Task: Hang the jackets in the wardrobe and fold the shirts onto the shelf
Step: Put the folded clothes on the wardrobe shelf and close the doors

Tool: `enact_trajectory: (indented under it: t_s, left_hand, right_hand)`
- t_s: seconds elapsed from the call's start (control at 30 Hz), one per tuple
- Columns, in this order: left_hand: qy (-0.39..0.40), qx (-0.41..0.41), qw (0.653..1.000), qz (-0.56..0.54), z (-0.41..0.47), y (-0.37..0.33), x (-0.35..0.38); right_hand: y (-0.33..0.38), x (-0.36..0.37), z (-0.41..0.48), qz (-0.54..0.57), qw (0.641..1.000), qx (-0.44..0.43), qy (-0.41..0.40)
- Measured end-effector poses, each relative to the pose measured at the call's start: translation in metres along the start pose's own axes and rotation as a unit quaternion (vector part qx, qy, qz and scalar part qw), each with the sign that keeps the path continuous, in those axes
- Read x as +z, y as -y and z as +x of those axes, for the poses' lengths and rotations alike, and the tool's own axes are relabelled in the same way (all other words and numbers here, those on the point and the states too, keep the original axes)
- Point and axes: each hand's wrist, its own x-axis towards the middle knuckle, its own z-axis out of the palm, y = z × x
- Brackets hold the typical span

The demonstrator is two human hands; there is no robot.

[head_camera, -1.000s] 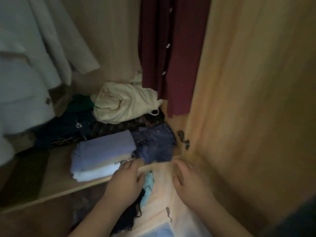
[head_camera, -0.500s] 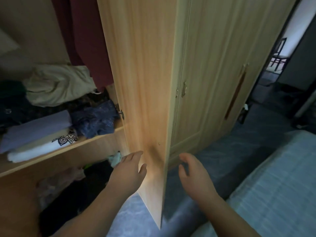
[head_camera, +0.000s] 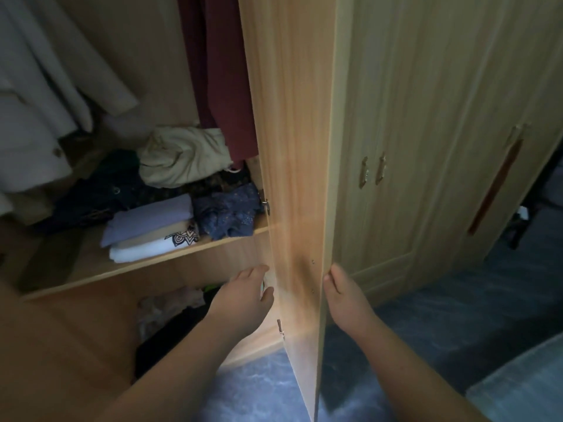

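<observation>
A stack of folded shirts (head_camera: pixel 149 231) in lilac, beige and white lies on the wardrobe shelf (head_camera: pixel 182 260). A maroon garment (head_camera: pixel 222 77) and a pale grey jacket (head_camera: pixel 33 95) hang above it. The open wardrobe door (head_camera: pixel 298 178) stands edge-on between my hands. My left hand (head_camera: pixel 245 295) is held with relaxed fingers just inside the door, empty. On the door's outer side my right hand (head_camera: pixel 342 293) has its fingertips against the door edge. Neither hand holds clothing.
Crumpled cream (head_camera: pixel 182 156), dark green and blue patterned (head_camera: pixel 228 211) clothes lie behind and beside the stack. More clothes fill the lower compartment (head_camera: pixel 170 303). Closed wardrobe doors (head_camera: pixel 426 147) stand to the right, a bed corner (head_camera: pixel 524 382) at bottom right, blue floor below.
My head swung right toward the room and back left toward the shelf. Both hands drew back from the shelf edge to either side of the open door, the right one now touching its edge.
</observation>
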Motion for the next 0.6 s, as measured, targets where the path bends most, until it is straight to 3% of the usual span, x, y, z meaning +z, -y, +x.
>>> enact_trajectory:
  t_s: [0.27,0.6]
  left_hand:
    - [-0.029,-0.063,0.997,-0.03,-0.01,0.084,-0.01]
    - [-0.052,-0.154,0.985,-0.065,0.001,0.268,-0.054]
  right_hand:
    - [0.04,0.08,-0.008,-0.014,0.995,-0.097,-0.001]
    - [0.127,0.259,0.064,-0.035,0.978,-0.205,0.028]
